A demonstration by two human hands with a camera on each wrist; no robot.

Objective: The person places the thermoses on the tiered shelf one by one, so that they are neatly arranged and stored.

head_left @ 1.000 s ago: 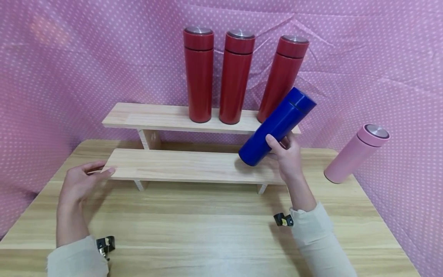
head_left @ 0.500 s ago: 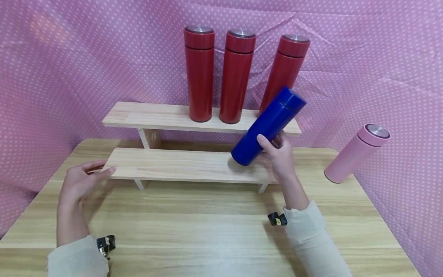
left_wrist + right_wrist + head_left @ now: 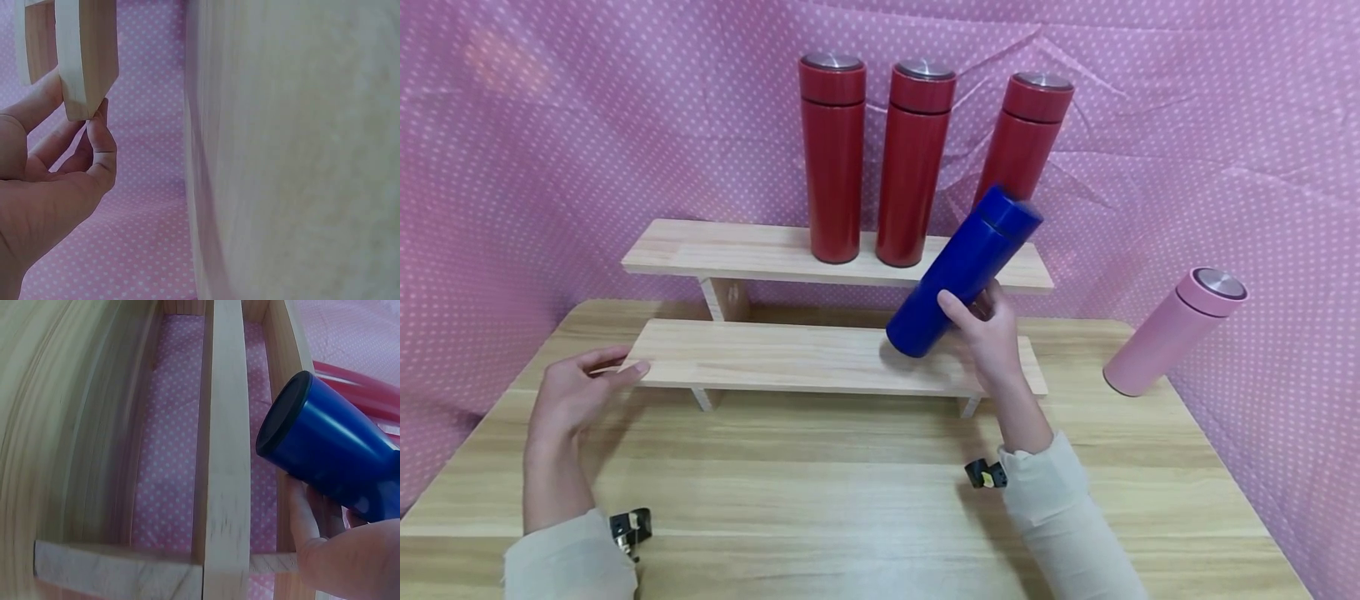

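Observation:
My right hand [image 3: 992, 337] grips a blue thermos bottle [image 3: 962, 271] round its lower half, thumb across the near side. The bottle tilts with its lid to the upper right, above the lower step of a two-tier wooden shelf [image 3: 760, 354]. In the right wrist view, the blue bottle's [image 3: 337, 444] dark base faces the camera, apart from the shelf board [image 3: 226, 425]. My left hand [image 3: 568, 396] pinches the left end of the lower step. The left wrist view shows the fingers and thumb of that hand [image 3: 62, 169] on either side of the board end [image 3: 78, 69].
Three red thermos bottles [image 3: 833, 167] stand on the upper step; the blue one partly hides the rightmost red bottle [image 3: 1026, 137]. A pink thermos bottle [image 3: 1172, 333] stands on the table [image 3: 820, 500] to the right. Pink dotted cloth [image 3: 625, 125] hangs behind and at both sides.
My right hand has carried the blue bottle leftward over the lower step, keeping it tilted. The right end of that step has come into sight. My left hand stays where it was.

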